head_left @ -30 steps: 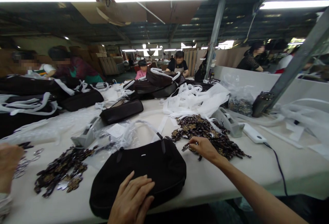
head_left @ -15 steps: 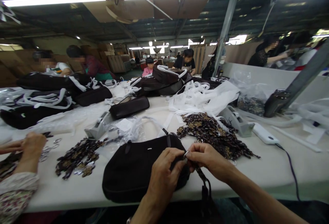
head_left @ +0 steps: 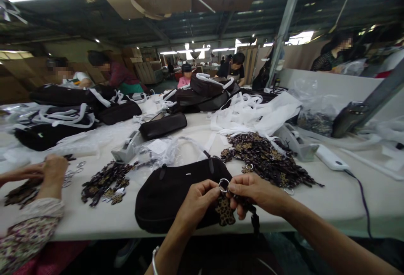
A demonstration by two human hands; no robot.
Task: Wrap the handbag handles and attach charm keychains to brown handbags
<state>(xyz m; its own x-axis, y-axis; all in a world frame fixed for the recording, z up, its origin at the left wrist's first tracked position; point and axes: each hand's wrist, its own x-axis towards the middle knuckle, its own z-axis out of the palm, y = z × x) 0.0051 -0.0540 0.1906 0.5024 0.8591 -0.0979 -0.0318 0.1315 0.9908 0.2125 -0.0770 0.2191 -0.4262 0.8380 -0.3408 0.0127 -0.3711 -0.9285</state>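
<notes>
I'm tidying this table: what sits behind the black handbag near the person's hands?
Behind the black handbag are crumpled clear plastic, a white paper and, farther back, a dark pouch. Whatever lies low against the handbag's far side is covered and cannot be seen.

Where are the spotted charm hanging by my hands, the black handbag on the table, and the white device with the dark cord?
Spotted charm [head_left: 225, 213]: head view, middle of its patterned face.
Black handbag [head_left: 170, 194]: head view, its front panel.
White device [head_left: 331, 157]: head view, middle of its casing.

The left grip [head_left: 200, 199] and right grip [head_left: 254, 190] pinch, close together.
</notes>
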